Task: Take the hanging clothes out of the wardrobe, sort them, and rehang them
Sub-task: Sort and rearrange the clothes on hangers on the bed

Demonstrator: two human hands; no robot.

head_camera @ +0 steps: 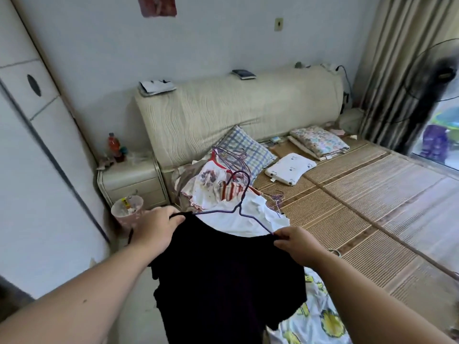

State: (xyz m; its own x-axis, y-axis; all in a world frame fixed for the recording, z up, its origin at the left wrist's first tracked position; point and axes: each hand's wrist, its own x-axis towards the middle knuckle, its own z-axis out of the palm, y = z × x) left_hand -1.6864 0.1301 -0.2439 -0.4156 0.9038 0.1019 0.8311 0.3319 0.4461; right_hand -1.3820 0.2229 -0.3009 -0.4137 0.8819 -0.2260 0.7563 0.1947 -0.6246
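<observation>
Black garment [223, 281] hangs between left hand [154, 229] and right hand [295, 244], both gripping.

Orange bottle [111, 143] on nightstand [131, 181], pink bin [127, 210] beside

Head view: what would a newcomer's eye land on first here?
The black garment fills the lower centre, held up at its shoulders by the left hand and right hand, with a purple wire hanger rising from its neckline. Behind it, a pile of light clothes lies on the bed's woven mat, near the headboard.
</observation>
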